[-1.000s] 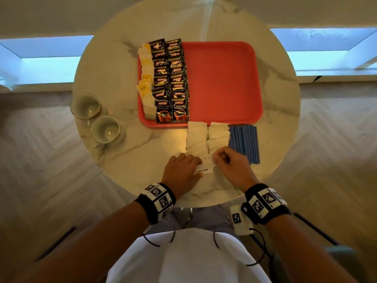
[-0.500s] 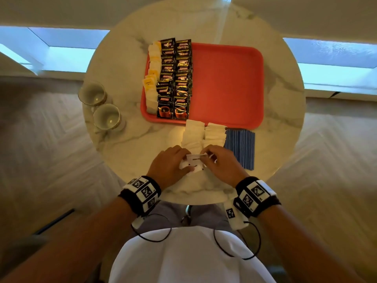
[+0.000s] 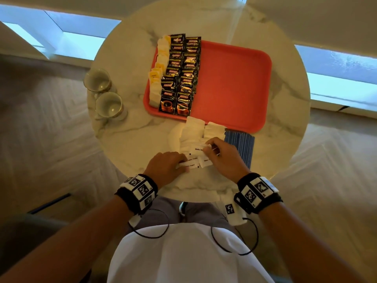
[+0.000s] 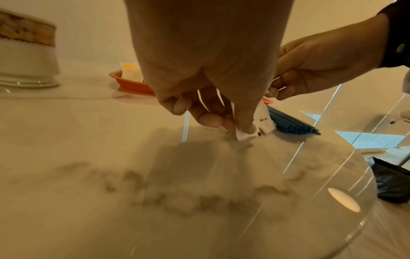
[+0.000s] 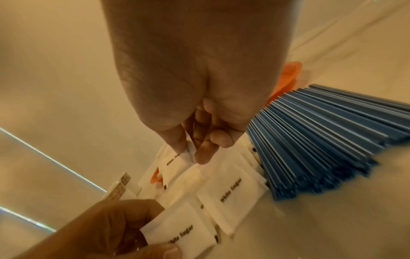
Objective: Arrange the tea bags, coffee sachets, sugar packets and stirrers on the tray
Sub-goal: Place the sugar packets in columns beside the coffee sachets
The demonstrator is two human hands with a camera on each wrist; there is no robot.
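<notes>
A white paper sugar packet (image 5: 177,231) printed "White Sugar" is pinched at the near edge of the table by the left hand (image 3: 165,167), thumb on top and fingers curled beneath. The corner of another white paper packet (image 5: 175,162) is pinched between the thumb and forefinger of the right hand (image 3: 225,157), the remaining fingers being tucked in. Both packets are flat, square and crinkled, and are held just above the loose heap of matching sugar packets (image 3: 201,131) spread on the round, glossy, veined marble table (image 3: 126,139) directly ahead of the hands. A fan of thin blue plastic stirrers (image 3: 241,142) is laid just beside the heap, under the right hand's outer edge. Beyond them the red rectangular plastic tray (image 3: 234,84) is set, its left side filled with a column of pale tea bags with yellow tags (image 3: 158,74) and two columns of dark glossy coffee sachets (image 3: 182,78). Two round cups (image 3: 104,92) are stood left of the tray.
</notes>
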